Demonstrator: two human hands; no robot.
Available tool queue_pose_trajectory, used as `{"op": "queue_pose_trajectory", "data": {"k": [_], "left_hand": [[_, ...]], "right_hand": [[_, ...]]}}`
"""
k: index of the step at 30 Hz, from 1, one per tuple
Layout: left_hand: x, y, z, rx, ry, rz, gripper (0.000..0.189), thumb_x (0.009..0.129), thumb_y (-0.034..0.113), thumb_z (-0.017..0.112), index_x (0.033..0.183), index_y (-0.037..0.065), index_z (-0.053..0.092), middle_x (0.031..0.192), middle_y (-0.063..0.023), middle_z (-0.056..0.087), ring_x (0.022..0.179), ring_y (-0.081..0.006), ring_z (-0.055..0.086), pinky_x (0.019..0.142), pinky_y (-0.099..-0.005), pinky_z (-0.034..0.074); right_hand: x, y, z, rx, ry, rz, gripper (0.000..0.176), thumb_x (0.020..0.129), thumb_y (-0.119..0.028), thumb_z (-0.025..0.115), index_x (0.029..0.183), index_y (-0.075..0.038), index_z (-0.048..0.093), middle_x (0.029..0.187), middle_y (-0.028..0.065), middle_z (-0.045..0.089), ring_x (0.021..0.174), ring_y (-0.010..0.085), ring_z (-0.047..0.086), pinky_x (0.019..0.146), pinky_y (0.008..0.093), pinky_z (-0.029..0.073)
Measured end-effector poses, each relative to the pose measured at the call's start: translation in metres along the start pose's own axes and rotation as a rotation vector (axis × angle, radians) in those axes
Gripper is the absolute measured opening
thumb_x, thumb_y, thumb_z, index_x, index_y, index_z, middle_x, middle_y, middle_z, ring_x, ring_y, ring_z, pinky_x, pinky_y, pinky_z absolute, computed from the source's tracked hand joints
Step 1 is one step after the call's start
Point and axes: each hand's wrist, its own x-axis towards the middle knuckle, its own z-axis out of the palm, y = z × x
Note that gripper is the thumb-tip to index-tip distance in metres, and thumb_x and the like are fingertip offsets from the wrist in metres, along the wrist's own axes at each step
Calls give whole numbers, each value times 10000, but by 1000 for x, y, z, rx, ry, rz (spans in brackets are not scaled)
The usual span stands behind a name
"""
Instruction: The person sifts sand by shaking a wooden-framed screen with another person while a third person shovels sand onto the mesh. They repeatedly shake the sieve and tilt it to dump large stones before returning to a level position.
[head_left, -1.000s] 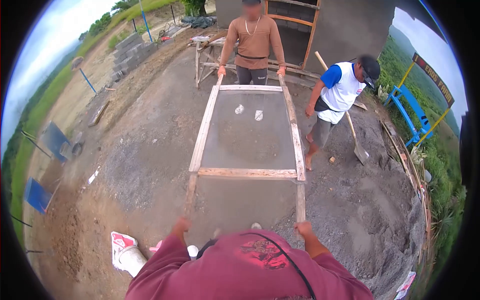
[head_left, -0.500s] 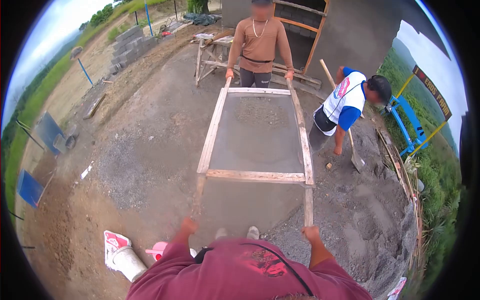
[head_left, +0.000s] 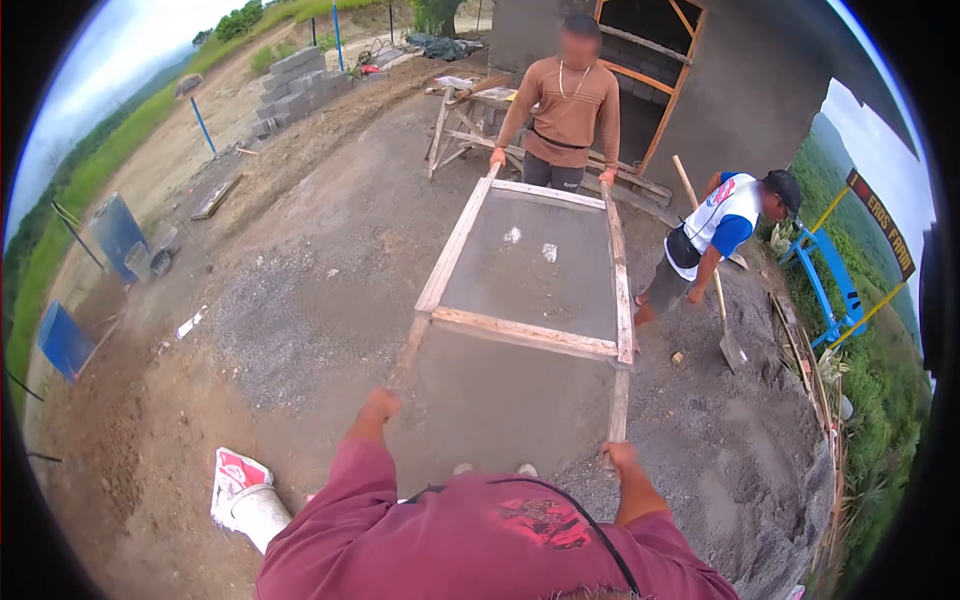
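Looking down past a maroon shirt [head_left: 480, 540], the view takes in the wearer's two arms stretched forward. The left hand [head_left: 380, 405] is clenched around the end of the left rail of a long wooden sieve frame [head_left: 525, 333]. The right hand [head_left: 620, 457] is clenched around the end of the right rail. The frame is held off the ground and runs straight away from the wearer, over bare grey dirt. Near the wearer's left side, a white sack [head_left: 240, 490] with red print lies on the ground. To the right, a pile of grey sand [head_left: 740, 470] spreads out beside the frame.

Past a wooden crossbar, grey mesh [head_left: 530, 275] fills the far part of the frame. Two small pale patches show there; whether they lie on the mesh or beneath it cannot be told. At the far end, a person in a brown shirt [head_left: 567, 110] grips both rail ends. Just right of the frame, a person in a white and blue shirt [head_left: 720, 225] bends over a shovel [head_left: 733, 350]. Behind them stands a grey building [head_left: 740, 80]. Stacked concrete blocks [head_left: 290, 85] sit far off on the left.
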Motion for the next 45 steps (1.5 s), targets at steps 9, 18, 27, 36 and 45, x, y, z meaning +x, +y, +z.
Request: {"op": "queue_pose_trajectory", "data": {"k": [9, 18, 27, 36, 45], "left_hand": [[-15, 92, -43, 0, 62, 187, 326, 730, 239, 600, 881, -32, 700, 880, -232, 688, 870, -357, 684, 761, -433, 530], [-174, -121, 100, 20, -97, -131, 500, 652, 199, 742, 1046, -85, 627, 987, -281, 670, 950, -369, 675, 801, -423, 538], [-50, -27, 106, 163, -115, 45, 331, 819, 256, 503, 885, 2, 705, 853, -205, 693, 828, -310, 694, 734, -450, 530], [-47, 130, 46, 67, 49, 122, 252, 692, 194, 657, 802, -29, 696, 738, -192, 687, 712, -306, 695, 655, -409, 533], [-216, -71, 157, 26, 1, 3, 413, 590, 222, 822, 820, -94, 689, 901, -265, 691, 893, -343, 695, 759, -402, 550]], "right_hand": [[-11, -154, -50, -155, 99, -8, 205, 633, -145, 656, 768, 8, 645, 610, 115, 609, 560, 251, 633, 487, 414, 501], [-107, 190, -58, -522, 220, 155, 359, 668, -259, 735, 829, 60, 697, 756, 206, 692, 770, 278, 715, 650, 397, 540], [28, 73, -76, -390, 149, -96, 233, 639, -123, 713, 770, 68, 689, 688, 158, 677, 627, 267, 688, 571, 388, 556], [37, -136, -155, -183, 50, -12, 215, 592, -75, 670, 735, 85, 649, 607, 141, 625, 512, 247, 632, 491, 402, 519], [-103, 155, -132, -419, 221, 65, 430, 590, -270, 779, 794, 95, 681, 756, 220, 687, 751, 287, 712, 649, 385, 548]]}}
